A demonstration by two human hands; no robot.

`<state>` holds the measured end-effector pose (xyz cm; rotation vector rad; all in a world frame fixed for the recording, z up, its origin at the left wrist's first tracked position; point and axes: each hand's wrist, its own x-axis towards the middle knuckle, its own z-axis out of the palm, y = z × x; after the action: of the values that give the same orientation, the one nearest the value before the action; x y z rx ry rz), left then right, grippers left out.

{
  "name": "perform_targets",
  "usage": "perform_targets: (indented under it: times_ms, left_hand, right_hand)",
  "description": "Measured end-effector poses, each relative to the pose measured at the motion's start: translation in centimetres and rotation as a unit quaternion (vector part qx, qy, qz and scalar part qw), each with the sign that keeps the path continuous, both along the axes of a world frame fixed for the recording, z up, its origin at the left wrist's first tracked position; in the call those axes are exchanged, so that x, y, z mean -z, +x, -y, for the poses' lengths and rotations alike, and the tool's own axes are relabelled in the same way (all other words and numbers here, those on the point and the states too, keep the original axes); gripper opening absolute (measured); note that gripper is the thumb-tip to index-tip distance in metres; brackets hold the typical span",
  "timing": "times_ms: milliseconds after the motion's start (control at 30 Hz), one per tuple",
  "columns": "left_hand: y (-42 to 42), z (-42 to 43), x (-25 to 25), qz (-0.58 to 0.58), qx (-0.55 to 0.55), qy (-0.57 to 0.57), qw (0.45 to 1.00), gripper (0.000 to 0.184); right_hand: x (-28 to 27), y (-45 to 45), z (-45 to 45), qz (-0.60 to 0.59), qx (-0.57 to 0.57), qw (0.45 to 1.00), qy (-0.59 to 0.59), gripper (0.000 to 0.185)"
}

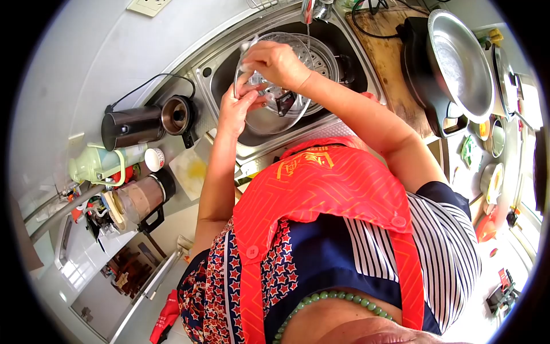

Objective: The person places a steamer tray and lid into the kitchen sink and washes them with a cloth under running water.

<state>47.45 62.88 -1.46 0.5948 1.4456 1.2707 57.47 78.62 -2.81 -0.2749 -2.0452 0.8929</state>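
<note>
A clear glass pot lid (264,121) with a metal rim and a dark knob is held tilted over the sink (220,80). My left hand (236,108) grips the lid by its left edge, thumb and fingers on either side of the rim. My right hand (276,64) is closed at the lid's upper left edge. A small whitish, cloth-like thing (250,45) shows at its fingertips; I cannot make out exactly what it is. Behind the lid, a metal steamer pot (329,63) with a perforated insert sits in the sink, partly hidden.
Thin water runs from the tap (308,10). At right, a metal basin (461,66) rests over a black appliance (413,69) beside a wooden board (381,57). Left of the sink stand a dark kettle (133,127), a green jug (97,165) and a blender-like jar (137,200).
</note>
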Motion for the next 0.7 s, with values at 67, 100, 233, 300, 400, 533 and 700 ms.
perform_targets:
  times_ms: [67,100,233,300,400,533,700]
  left_hand:
    - [0.1,0.4,0.4,-0.005,-0.001,0.014,1.0,0.054]
    - [0.2,0.8,0.6,-0.007,-0.002,0.02,1.0,0.054]
    - [0.8,0.7,0.0,-0.012,-0.026,0.034,0.999,0.04]
    - [0.8,0.2,-0.2,-0.042,-0.013,0.037,0.998,0.037]
    - [0.3,-0.3,0.4,-0.053,0.006,0.015,0.998,0.044]
    - [0.8,0.2,0.9,-0.022,-0.006,0.027,0.999,0.048]
    - [1.4,0.7,0.1,-0.009,-0.026,0.057,0.998,0.042]
  right_hand:
    - [0.7,0.4,-1.7,0.049,0.078,0.994,-0.061,0.009]
    - [1.7,0.7,-2.8,0.067,0.108,0.981,-0.145,0.013]
    - [3.1,1.6,-4.8,0.1,0.127,0.973,-0.163,0.015]
    - [1.4,1.3,-3.0,0.073,0.075,0.981,-0.163,0.015]
    - [-1.3,0.4,0.2,0.011,-0.017,0.999,-0.05,0.015]
    - [-0.6,0.8,-1.0,0.035,0.052,0.992,-0.113,0.015]
    - [2.3,1.9,-5.1,0.121,0.125,0.959,-0.222,0.017]
